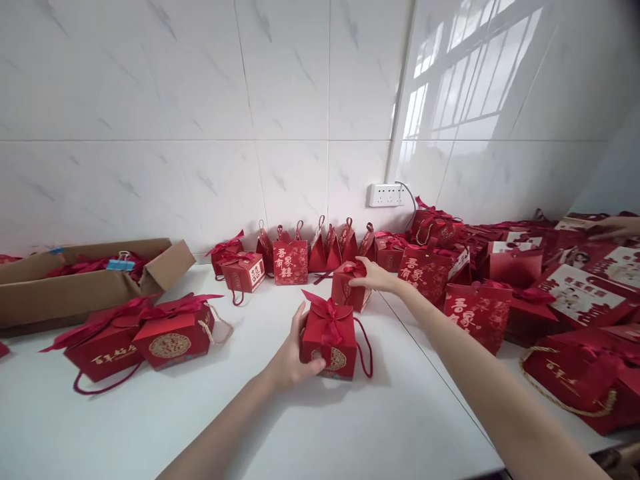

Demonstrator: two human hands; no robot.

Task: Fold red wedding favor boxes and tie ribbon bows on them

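My left hand grips a red gift box in the middle of the white table, thumb on its front and fingers along its left side. This box has a ribbon bow on top, a round gold emblem and a red cord handle hanging at its right. Farther back, my right hand is closed over the top and right side of a smaller red gift box. Part of that box is hidden by the hand. Behind it stands a row of pointed red boxes with ribbon loops.
At the left, two bowed gift boxes stand before an open cardboard carton with a blue binder clip. Red boxes crowd the right side, where another person's hand reaches in. A socket strip is on the tiled wall.
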